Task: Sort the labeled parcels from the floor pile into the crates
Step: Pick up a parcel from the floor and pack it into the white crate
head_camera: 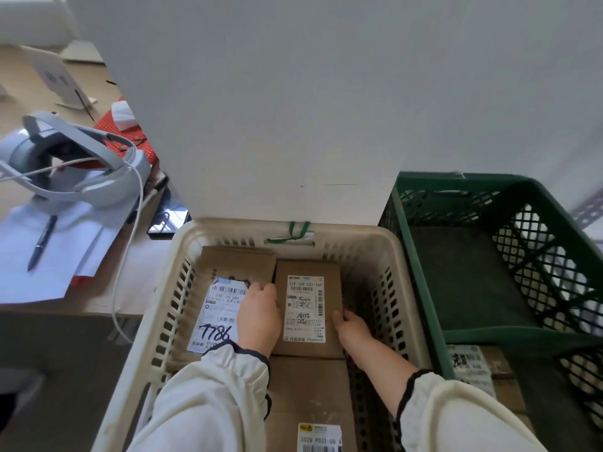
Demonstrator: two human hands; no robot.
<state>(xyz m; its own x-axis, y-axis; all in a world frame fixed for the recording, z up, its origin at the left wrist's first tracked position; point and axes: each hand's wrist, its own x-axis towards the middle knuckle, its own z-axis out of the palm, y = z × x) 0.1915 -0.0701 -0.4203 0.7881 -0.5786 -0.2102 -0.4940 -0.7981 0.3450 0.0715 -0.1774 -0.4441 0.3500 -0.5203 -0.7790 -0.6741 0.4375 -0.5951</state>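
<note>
As the parcel (306, 308) lies in the beige crate (339, 230), our left hand (259, 318) and right hand (351, 329) curl fingers round its sides.

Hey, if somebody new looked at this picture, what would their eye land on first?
Most likely the two hands, left hand and right hand, gripping a brown labelled parcel by its sides inside the beige crate at the centre. Next, the bold handwritten 7786 on the neighbouring parcel to its left, and the dark green crate standing right of the beige one.
</note>
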